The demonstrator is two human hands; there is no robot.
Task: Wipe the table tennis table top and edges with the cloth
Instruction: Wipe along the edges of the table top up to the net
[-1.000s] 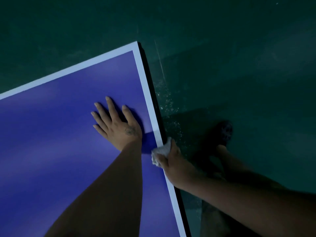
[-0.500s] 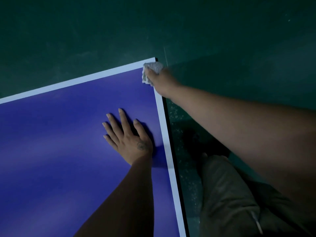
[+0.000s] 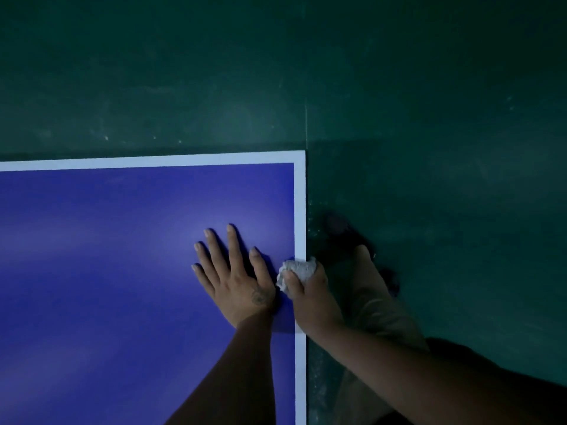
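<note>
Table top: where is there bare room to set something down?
The table is bare left of the left hand and beyond it to the far white line. It is crowded only at the right edge, where the right hand grips the cloth close beside the left hand.

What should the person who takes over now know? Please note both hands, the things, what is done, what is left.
Left hand: flat, fingers spread, pressing on the blue table top near its right side.
Right hand: grips the crumpled white cloth against the table's right edge, over the white border line.
Done: in the last second the cloth ran along this edge up to the far corner and came back.
To do: the rest of this edge, the other edges, the blue top; what is already clean cannot be told.
</note>
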